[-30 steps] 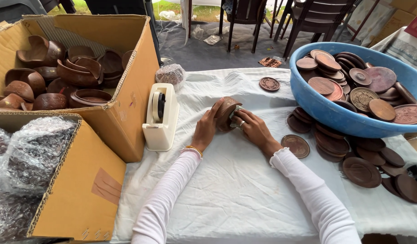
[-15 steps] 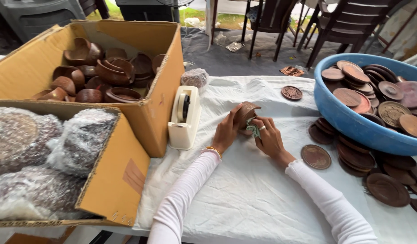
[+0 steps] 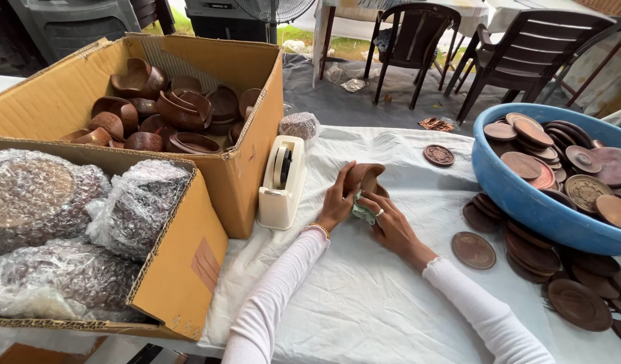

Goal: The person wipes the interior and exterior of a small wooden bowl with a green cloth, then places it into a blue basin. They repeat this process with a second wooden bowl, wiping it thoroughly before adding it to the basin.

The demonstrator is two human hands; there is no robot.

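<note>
Since the earlier frames our view swung left; the hands stayed put mid-desk (image 3: pixel 391 303). Our left hand (image 3: pixel 337 202) gripped the brown bowl (image 3: pixel 363 176), while our right hand (image 3: pixel 390 226) pinched a green cloth (image 3: pixel 362 211) against it, so wiping seemingly continued.

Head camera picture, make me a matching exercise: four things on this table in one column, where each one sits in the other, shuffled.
Things:
1. tape dispenser
2. brown bowl
3. green cloth
4. blue tub

Places:
A. between the left hand and right hand, under the bowl
B. at the right of the table, full of round brown lids
C. held by both hands at the middle
D. beside the open cardboard box of bowls

Pairs: 1-D, 2-C, 3-A, 4-B
</note>
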